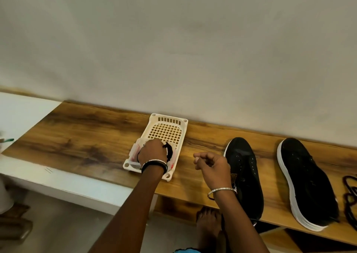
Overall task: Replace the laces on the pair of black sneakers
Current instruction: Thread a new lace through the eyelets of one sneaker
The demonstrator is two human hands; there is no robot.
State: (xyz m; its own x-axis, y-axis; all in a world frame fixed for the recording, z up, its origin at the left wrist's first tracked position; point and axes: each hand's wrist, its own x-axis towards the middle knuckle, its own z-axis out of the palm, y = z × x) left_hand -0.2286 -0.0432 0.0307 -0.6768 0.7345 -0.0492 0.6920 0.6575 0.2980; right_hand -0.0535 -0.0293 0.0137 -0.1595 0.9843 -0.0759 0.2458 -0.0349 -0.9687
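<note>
Over on the left, the wooden bench (pixel 77 137) ran along the wall, and on it sat the white basket (pixel 168 115), long side pointing at the wall. The left hand (pixel 151 153) was down in its near end, knuckles up and fingers curled onto a clear packet. Whether they had closed on it, the back of the hand hid. The new black lace (pixel 170 151) showed just right of those fingers, a dark bundle lying front to back along the basket's length. So the left hand was the one on it, no contest.

Moving right, the right hand (pixel 212 166) hovered above the bench between basket and shoes, fingers loosely curled, holding nothing. Just beside it stood the first sneaker (pixel 245 171), toe to the wall, eyelets bare. The second sneaker (pixel 305 177) lay parallel, further right, also unlaced. At the far right edge was a heap of loose black cord (pixel 349 193), likely the old laces.

My call: the lace had to come up and travel right, towards the first sneaker, with the free right hand well placed to take it.
</note>
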